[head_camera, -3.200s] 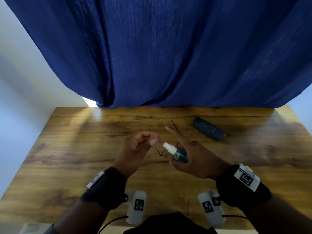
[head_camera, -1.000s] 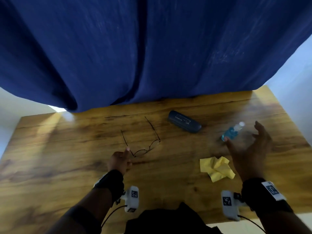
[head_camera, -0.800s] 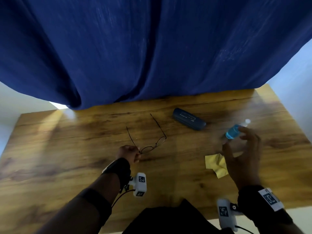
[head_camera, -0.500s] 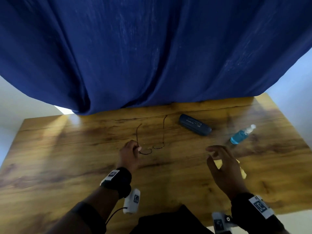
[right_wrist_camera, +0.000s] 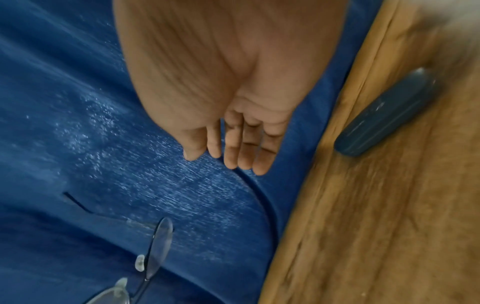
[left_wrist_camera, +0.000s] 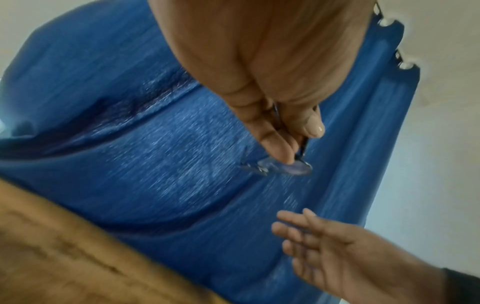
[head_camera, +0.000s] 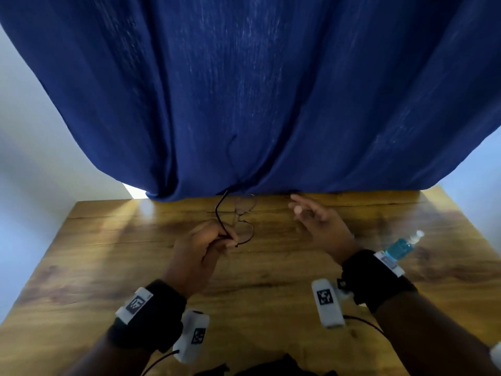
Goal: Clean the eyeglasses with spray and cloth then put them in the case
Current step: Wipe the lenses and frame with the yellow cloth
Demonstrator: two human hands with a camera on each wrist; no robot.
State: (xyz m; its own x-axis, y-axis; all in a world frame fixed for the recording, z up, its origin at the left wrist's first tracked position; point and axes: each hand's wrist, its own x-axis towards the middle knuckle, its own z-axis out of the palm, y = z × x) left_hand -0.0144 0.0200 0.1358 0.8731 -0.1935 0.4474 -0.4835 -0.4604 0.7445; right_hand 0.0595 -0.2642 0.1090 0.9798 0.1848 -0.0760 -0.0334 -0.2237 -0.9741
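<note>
My left hand pinches the thin black-framed eyeglasses by one temple near the hinge and holds them up above the wooden table. In the left wrist view the left hand has thumb and fingers on the frame of the eyeglasses. My right hand hovers just right of the glasses, fingers straight and empty; the right wrist view shows the right hand above the eyeglasses. The blue spray bottle lies on the table behind my right wrist. The dark case lies shut on the table. The yellow cloth is hidden.
A dark blue curtain hangs along the table's far edge. Pale walls stand on both sides. Wrist-worn cameras hang below both wrists.
The right hand set the spray bottle down on the right, passed over the yellow cloth and came in toward the glasses. The left hand lifted the glasses up from the table.
</note>
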